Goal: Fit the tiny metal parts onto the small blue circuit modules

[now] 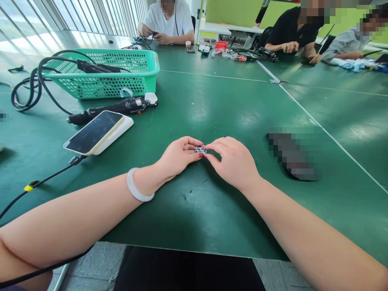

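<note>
A small silvery metal part (pixel 200 150) is held between the fingertips of both hands, a little above the green table (pixel 188 218). My left hand (pixel 182 155), with a pale bangle on its wrist, pinches it from the left between thumb and fingers. From the right, my right hand (pixel 232 159) has its thumb and index fingertips closed on the same part. The part's details are too small to make out.
A green basket (pixel 106 83) with a cabled black tool stands at the back left. Before it lie a black electric screwdriver (pixel 118 107) and a phone (pixel 95 131) on a white block. At right is a dark pouch-like object (pixel 292 157). Several people sit across the table.
</note>
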`<move>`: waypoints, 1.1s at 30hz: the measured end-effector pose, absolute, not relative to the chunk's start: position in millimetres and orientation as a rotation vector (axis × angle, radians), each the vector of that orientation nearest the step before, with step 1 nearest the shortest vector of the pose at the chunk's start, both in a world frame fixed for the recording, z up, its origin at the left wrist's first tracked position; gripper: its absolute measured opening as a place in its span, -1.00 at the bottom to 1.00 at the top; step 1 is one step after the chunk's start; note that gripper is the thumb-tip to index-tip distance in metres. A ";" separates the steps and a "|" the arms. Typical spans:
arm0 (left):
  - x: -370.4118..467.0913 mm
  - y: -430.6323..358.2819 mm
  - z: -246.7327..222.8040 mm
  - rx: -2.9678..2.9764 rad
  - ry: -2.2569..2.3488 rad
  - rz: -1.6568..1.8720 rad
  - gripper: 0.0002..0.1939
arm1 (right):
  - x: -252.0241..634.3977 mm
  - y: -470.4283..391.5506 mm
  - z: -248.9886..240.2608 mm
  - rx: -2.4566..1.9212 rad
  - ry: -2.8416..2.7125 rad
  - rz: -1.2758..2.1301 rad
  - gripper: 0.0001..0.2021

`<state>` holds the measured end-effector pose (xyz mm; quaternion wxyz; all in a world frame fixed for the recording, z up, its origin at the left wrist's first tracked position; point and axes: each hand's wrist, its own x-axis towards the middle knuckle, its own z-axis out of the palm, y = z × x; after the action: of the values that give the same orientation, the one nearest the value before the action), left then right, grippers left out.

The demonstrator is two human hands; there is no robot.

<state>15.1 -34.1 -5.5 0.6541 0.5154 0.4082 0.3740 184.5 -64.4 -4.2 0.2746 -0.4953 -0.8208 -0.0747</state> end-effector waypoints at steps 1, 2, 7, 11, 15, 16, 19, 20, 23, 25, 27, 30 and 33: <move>15.0 -34.1 -5.7 1.158 0.919 0.853 -0.76 | 184.4 -64.6 -4.1 -1.332 -2.209 -0.205 -0.84; 14.9 -34.1 -6.0 1.150 0.914 0.858 -0.76 | 184.3 -64.9 -3.9 -1.333 -2.211 -0.209 -0.84; 14.2 -33.6 -7.6 1.128 0.901 0.870 -0.76 | 183.0 -68.1 -1.0 -1.330 -2.165 -0.145 -0.84; 14.7 -33.9 -5.9 1.139 0.908 0.861 -0.76 | 181.4 -69.4 1.3 -1.325 -2.095 -0.063 -0.84; 15.7 -35.6 -2.7 1.172 0.943 0.842 -0.77 | 179.5 -68.3 0.0 -1.343 -2.092 0.000 -0.85; 15.9 -36.0 -2.1 1.185 0.950 0.837 -0.77 | 179.0 -68.1 -0.6 -1.350 -2.092 0.016 -0.86; 16.1 -36.9 -1.4 1.232 0.964 0.819 -0.78 | 178.2 -67.9 -1.4 -1.378 -2.085 0.059 -0.87; 16.1 -37.1 -1.5 1.245 0.967 0.813 -0.78 | 178.1 -67.9 -1.2 -1.389 -2.081 0.076 -0.88; 16.1 -37.3 -1.9 1.266 0.970 0.802 -0.79 | 178.5 -68.1 -0.3 -1.420 -2.069 0.111 -0.89; 16.1 -37.5 -2.0 1.269 0.972 0.797 -0.79 | 178.8 -68.1 0.3 -1.431 -2.065 0.108 -0.90; 16.1 -37.6 -1.8 1.273 0.975 0.794 -0.79 | 178.8 -68.1 0.5 -1.437 -2.070 0.095 -0.90; 16.2 -37.7 -1.2 1.266 0.977 0.792 -0.79 | 178.4 -68.3 0.8 -1.438 -2.077 0.085 -0.90; 16.3 -37.6 -1.2 1.241 0.964 0.799 -0.79 | 178.4 -68.7 1.1 -1.441 -2.063 0.084 -0.90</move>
<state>16.3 -37.6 -1.2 0.6362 0.5432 0.4218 0.3497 178.4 -68.7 1.1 0.3069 -0.5446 -0.7799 0.0319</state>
